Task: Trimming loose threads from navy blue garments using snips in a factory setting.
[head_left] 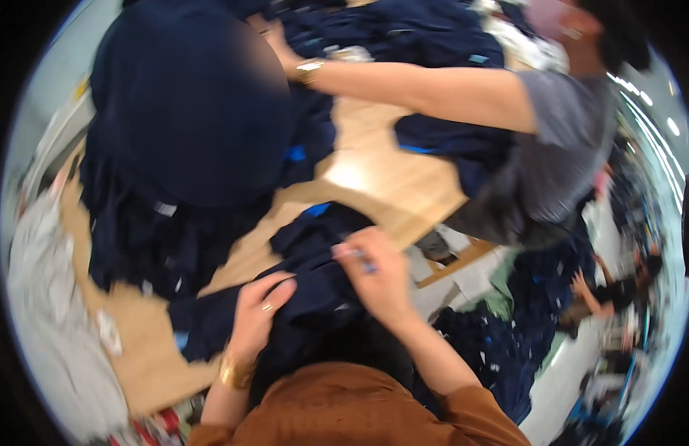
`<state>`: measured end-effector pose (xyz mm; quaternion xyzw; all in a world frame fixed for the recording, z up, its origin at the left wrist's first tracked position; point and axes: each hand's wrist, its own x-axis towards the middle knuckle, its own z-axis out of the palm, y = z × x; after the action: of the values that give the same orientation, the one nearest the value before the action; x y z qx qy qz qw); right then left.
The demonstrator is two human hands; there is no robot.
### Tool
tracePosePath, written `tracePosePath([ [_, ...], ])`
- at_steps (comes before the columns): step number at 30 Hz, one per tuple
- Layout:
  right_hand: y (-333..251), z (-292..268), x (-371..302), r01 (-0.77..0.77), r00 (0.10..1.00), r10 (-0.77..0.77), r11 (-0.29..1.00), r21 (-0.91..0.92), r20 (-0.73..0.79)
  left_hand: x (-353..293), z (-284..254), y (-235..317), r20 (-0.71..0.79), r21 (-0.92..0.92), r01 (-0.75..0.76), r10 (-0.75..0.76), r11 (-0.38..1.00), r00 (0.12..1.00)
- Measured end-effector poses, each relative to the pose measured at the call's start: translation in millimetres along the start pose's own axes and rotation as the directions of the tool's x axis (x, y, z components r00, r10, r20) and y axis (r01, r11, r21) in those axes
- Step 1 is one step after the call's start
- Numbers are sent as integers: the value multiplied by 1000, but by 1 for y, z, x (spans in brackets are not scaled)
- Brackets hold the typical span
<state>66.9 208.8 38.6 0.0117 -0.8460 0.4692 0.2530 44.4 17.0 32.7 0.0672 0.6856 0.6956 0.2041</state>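
The navy garment (314, 290) lies bunched in front of me at the table's near edge, partly over my lap. The fingers of my left hand (255, 312) pinch its cloth at eight o'clock, thumb on top; those of my right hand (383, 279) curl, at one o'clock, around a small bluish thing (368, 264), too blurred to name. To work cleanly, I'd keep the left pinch firm, flatten the folds between my hands and let only the right fingertips travel, clear of my left thumb. The cloth looks soft, matt and limp, creasing easily, with a bright blue patch (317, 209) at twelve. Beyond, the table (147, 327) is smooth pale wood; a slumped navy heap (136, 245) flecked with white sits at ten, crumpled pale grey cloth (47, 297) at nine, and a co-worker's bare arm (433, 93) crosses at one.
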Motion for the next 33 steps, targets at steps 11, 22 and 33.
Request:
tracePosePath([
  [11, -34, -7, -5, -231, 941, 214, 972, 36, 262, -2, -19, -10, 139, -242, 77, -44, 967, 989],
  [22, -53, -14, -8, -745, 527, 542, 665, 50, 655, 1, -20, -6, 173, -153, 40, -13, 987, 985],
  [33, -48, -8, 1, -694, 496, 521, 719, -45, 695, 10, -25, -6, 207, -142, -36, 65, 989, 976],
])
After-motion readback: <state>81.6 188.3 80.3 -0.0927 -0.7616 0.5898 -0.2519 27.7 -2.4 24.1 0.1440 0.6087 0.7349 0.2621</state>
